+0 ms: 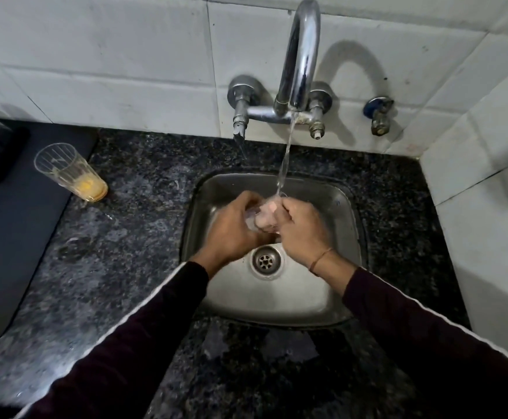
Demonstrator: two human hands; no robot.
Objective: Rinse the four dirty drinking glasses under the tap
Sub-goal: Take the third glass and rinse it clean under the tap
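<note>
Both hands, left hand [234, 228] and right hand [299, 228], are gripping a clear drinking glass [260, 217] over the steel sink's [277, 306] middle, under the running tap [299, 55]. Risk, as I judge it: wet glass slipping, striking the basin.

Glossy chrome tap [299, 55]; brushed steel sink [277, 300]; speckled polished granite counter [119, 237]; clear glass [71, 172].
</note>
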